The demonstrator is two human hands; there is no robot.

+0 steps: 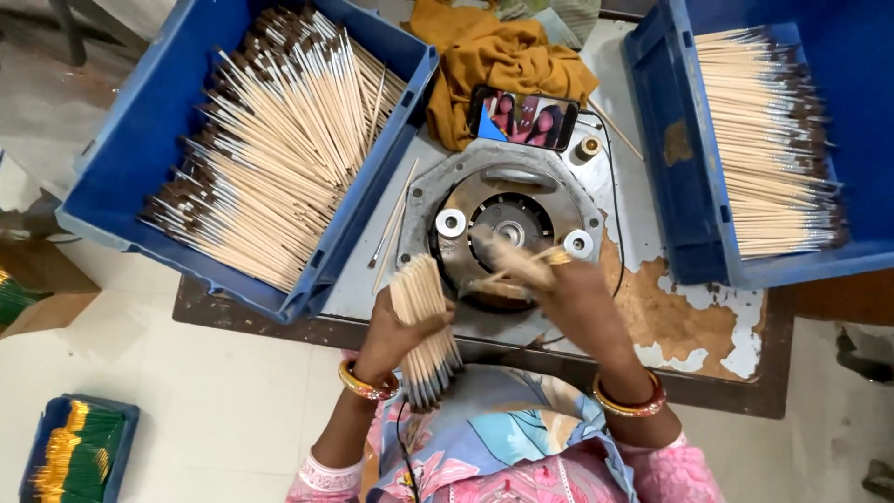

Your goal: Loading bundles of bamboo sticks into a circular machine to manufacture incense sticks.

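The left hand (396, 331) is closed around a thick bundle of thin wooden brush sticks (426, 328), pale along their length with dark grey tips hanging down toward the lap; the bundle stands nearly upright just at the near edge of the table (670, 321). The right hand (568, 289) is blurred over the round metal machine (503, 224), pinching one or two single sticks (521, 265) between its fingers, close beside the bundle but apart from it. Both wrists carry orange and gold bangles.

The table is grey with its coating peeled away to brown patches on the right. A blue crate (140, 168) on the left holds a loose heap of the same sticks, dark ends outward; another blue crate (670, 140) on the right holds them stacked neatly. Behind the machine lie a mustard cloth (484, 56) and a phone (523, 118) with its screen lit. The floor is pale tile, and a small blue bin of green sticks (74, 452) sits at the lower left.

The two crates hem the machine in closely; open room lies only over the machine and toward the lap.
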